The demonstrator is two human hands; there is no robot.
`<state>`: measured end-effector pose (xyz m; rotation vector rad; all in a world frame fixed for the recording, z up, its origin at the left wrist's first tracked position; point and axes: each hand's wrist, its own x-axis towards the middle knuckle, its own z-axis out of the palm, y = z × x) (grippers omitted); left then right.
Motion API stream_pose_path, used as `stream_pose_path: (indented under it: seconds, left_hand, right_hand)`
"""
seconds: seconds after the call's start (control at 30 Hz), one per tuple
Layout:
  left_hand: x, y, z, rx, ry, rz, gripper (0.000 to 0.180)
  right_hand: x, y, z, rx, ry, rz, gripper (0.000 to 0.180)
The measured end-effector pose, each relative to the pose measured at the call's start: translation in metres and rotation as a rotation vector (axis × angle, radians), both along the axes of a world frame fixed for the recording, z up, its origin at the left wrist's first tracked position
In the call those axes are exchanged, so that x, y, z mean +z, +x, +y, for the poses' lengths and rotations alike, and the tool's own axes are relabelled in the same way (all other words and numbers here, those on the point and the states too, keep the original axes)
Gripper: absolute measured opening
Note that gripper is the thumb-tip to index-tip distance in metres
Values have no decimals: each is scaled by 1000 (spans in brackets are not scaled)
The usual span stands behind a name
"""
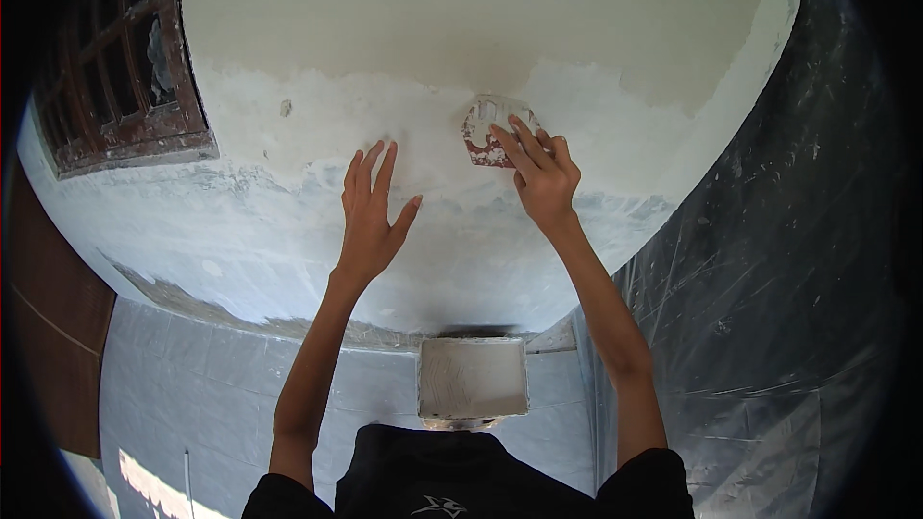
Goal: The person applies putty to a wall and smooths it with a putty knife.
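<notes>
My right hand [550,183] holds a flat scraper [478,133] against the pale wall [452,259]. The fingers [527,139] of this hand are partly bent; the thumb and the fingers lie over the near face of the scraper and cover its right part. The contact on its far face is hidden.

My left hand [366,221] is open and empty. Its fingers are extended upward with narrow gaps between them, and the thumb stands well away to the right. The fingertips are at the wall surface or just in front of it; I cannot tell which.

The scraper is located up and to the right of my left hand. Its face is roughly parallel to the wall. The straight lower edge runs nearly level; the left side runs nearly upright, and the upper left corner is cut at a slant. Height and width appear similar, and my hand hides part of the outline, so I cannot tell the long axis. The surface is dark red with white patches.

A rectangular container [527,358] of pale paste is positioned below, between my forearms. A brown window frame [144,125] is set in the wall at upper left.
</notes>
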<state>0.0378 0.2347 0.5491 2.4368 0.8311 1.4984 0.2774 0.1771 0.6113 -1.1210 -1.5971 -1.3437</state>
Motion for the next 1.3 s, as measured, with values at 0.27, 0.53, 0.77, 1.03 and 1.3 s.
stream_pose_path:
  seconds: [0.27, 0.53, 0.77, 1.03, 1.3]
  left_hand:
    - [28, 5, 8, 21, 85, -12, 71]
    - [35, 6, 11, -8, 98, -5, 70]
    - [39, 1, 18, 75, 147, 12, 73]
    - [43, 8, 19, 48, 161, -15, 71]
    - [52, 8, 22, 74, 176, 2, 72]
  right_hand:
    - [31, 12, 10, -94, 103, 35, 56]
    - [57, 11, 1, -90, 164, 53, 63]
    - [8, 14, -7, -48, 38, 46, 55]
    - [-2, 12, 15, -31, 60, 6, 53]
    - [59, -8, 29, -36, 185, -31, 46]
